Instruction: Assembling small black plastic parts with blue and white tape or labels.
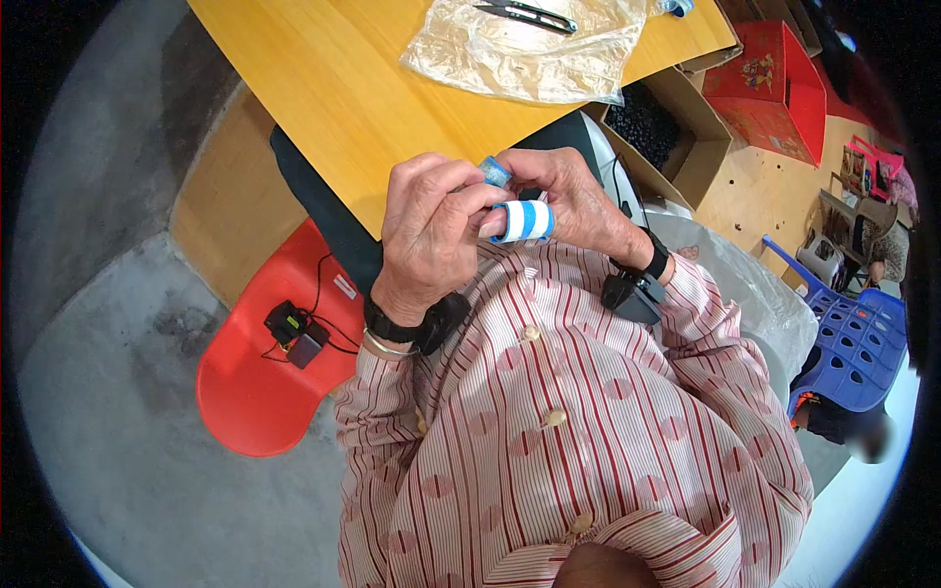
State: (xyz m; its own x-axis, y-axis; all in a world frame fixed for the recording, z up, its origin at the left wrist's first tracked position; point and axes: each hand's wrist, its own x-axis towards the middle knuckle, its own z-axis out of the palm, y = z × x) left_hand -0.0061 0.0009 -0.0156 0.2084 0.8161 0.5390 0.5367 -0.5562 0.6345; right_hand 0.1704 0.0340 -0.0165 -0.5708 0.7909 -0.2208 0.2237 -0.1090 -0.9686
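Both hands meet in front of my chest, just off the near edge of the yellow table. My left hand has its fingers bent and pressed together. A blue-and-white striped band sits at its thumb, and a blue wrap at a fingertip. My right hand curls in from the other side, its fingertips closed close to the left ones. A small black piece shows between the fingertips; its kind is too small to tell, and fingers partly hide it.
Black thread snips lie on a clear plastic bag on the table. At right stand a carton of small black pieces, a red box and a blue plastic chair. A red chair at left holds black devices with cables.
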